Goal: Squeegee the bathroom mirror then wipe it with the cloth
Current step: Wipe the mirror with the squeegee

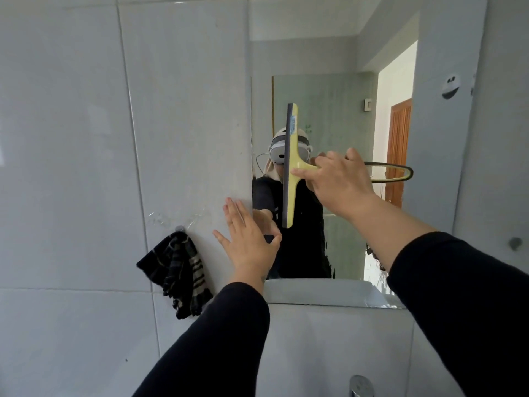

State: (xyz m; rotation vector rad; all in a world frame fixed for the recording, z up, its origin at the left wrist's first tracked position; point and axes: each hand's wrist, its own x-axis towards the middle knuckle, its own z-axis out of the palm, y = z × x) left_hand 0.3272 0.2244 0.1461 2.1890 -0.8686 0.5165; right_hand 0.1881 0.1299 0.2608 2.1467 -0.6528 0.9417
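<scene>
The mirror [337,53] fills the wall's upper right, above the sink. A yellow squeegee [291,167] stands with its dark blade upright against the glass near the mirror's left edge. My right hand [337,181] is shut on its handle, whose looped end sticks out to the right. My left hand [247,242] lies flat with fingers spread on the tile at the mirror's lower left edge, holding nothing. A dark striped cloth [179,273] hangs from a small hook on the tiled wall, left of my left hand.
Grey tiled wall [71,138] covers the left. The white sink rim [329,293] lies below the mirror, and a chrome tap [361,385] shows at the bottom. A white suction holder [450,85] sticks on the wall at right. The mirror reflects a person wearing a headset.
</scene>
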